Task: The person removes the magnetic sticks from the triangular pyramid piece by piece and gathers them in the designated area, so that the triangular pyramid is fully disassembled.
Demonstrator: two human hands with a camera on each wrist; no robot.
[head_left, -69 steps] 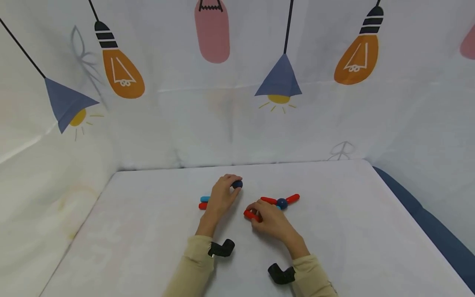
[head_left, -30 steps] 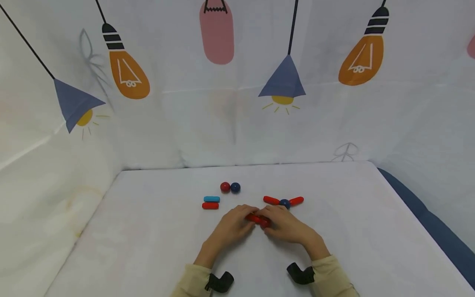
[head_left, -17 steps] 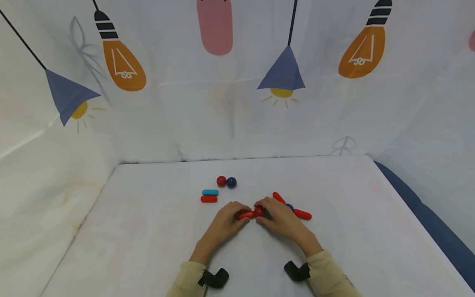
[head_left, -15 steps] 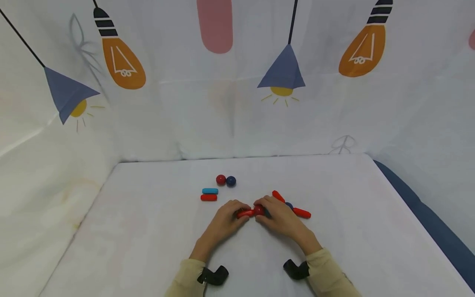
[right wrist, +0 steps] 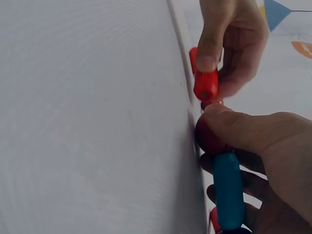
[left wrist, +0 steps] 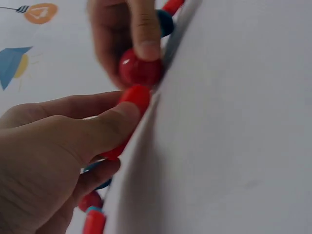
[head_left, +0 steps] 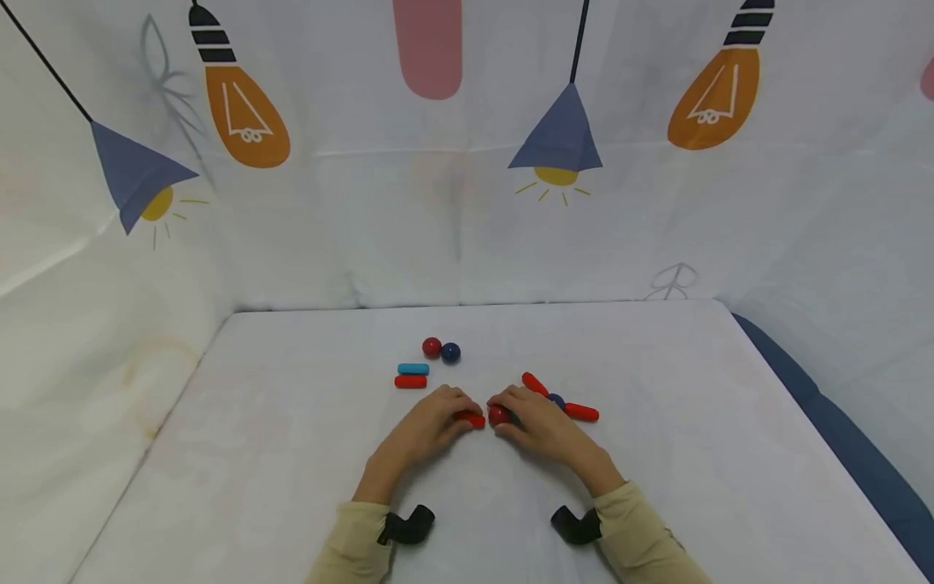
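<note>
Hands meet at mid-desk. Your left hand (head_left: 426,422) pinches a red rod (head_left: 470,419) between thumb and fingers, its free end aimed at the red ball (head_left: 499,415) that your right hand (head_left: 536,422) pinches. From the left wrist view the rod tip (left wrist: 136,95) sits just beside the ball (left wrist: 140,67), close enough that I cannot tell if they touch. Holding both low on the desk (head_left: 292,454) keeps rod and ball in line, end to face; that is my reading of the grip.

Right wrist view shows a teal rod (right wrist: 228,190) running back from the ball under your right palm, so the ball looks already joined on that side. Behind your right hand lies a joined piece: a dark blue ball (head_left: 556,400) with two red rods, one angled up-left (head_left: 534,383), one pointing right (head_left: 581,412).

Spare parts lie apart to the upper left, out of the way of the hands: a red ball (head_left: 431,347) touching a dark blue ball (head_left: 450,352), and below them a light blue rod (head_left: 413,369) just above a red rod (head_left: 410,381), parallel.

Count: four red rods, one light blue rod, one teal rod, two red balls, two dark blue balls.
</note>
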